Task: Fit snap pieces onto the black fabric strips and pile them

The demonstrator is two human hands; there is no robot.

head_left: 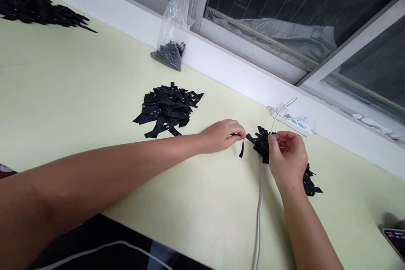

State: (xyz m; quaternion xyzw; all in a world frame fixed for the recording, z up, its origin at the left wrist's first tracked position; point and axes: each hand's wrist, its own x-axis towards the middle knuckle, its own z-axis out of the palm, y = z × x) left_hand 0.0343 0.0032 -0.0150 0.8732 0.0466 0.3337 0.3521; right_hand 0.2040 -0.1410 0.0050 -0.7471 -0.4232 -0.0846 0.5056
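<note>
My left hand [223, 135] is closed over the table, with a narrow black fabric strip [241, 150] hanging from its pinched fingertips. To the right, my right hand [288, 156] has thumb and forefinger pressed together over a pile of black strips [260, 143]. A white cable [260, 194] passes by those fingertips; whether they grip it or something small, I cannot tell. Part of that pile is hidden behind my right hand, and more black strips [311, 181] show past my wrist. Left of my left hand lies a larger heap of black labels [169, 107] with small white marks.
A clear plastic bag [171, 46] holding black pieces stands against the white ledge. Another black heap [38, 10] lies far left. A white power strip [292, 122] with plugged cables sits along the wall. A phone [395, 240] is at the right edge, and windows rise behind.
</note>
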